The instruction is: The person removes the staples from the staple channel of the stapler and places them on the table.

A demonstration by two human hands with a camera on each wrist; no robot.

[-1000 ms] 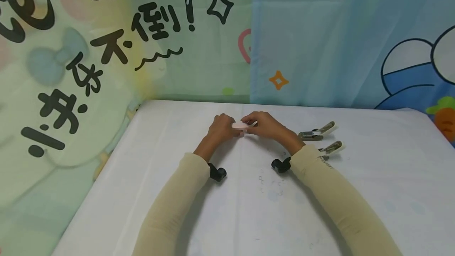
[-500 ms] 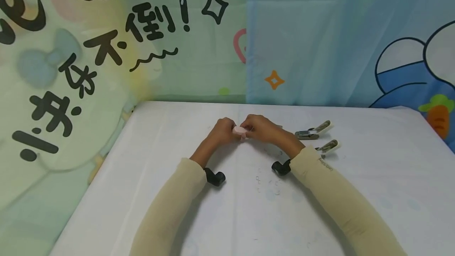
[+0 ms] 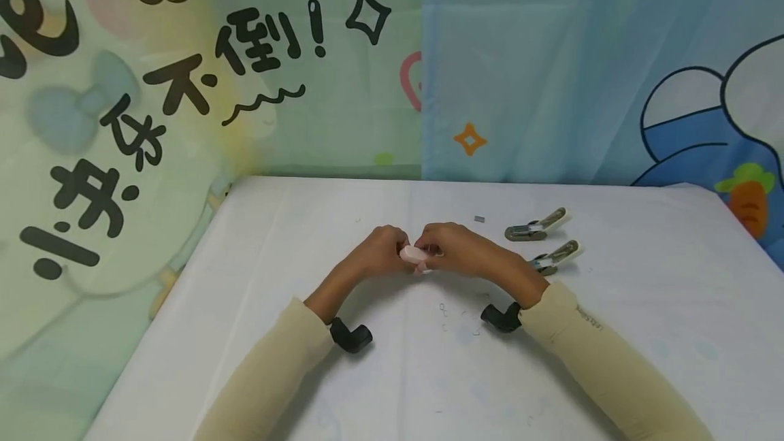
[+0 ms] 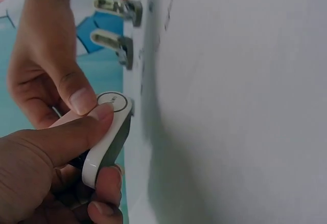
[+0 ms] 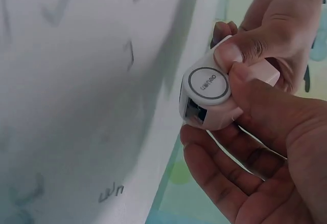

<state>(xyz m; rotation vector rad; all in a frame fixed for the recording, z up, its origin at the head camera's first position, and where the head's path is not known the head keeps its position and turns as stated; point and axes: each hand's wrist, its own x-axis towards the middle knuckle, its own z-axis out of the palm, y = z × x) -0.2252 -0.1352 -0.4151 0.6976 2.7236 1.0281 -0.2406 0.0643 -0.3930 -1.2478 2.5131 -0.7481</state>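
Note:
A small pink and white stapler (image 3: 414,254) is held just above the white table, between both hands. My left hand (image 3: 382,250) grips one end; in the left wrist view its thumb lies across the stapler's white top (image 4: 113,101), with fingers curled beneath. From the other side my right hand (image 3: 456,248) pinches it, thumb on top by the round printed mark (image 5: 208,83). A dark slot (image 5: 195,112) shows at the stapler's near end in the right wrist view. The fingers hide part of its body.
Two hinged clip-like metal things with pale handles, one farther back (image 3: 535,225) and one nearer (image 3: 556,257), lie right of the hands. A short grey staple strip (image 3: 480,218) lies behind the right hand. Loose staples (image 3: 443,307) are scattered on the table (image 3: 367,386).
Both hands have drawn back toward the person, bringing the stapler with them. The stapler has tilted so that more of its top shows. The grey strip has come into view.

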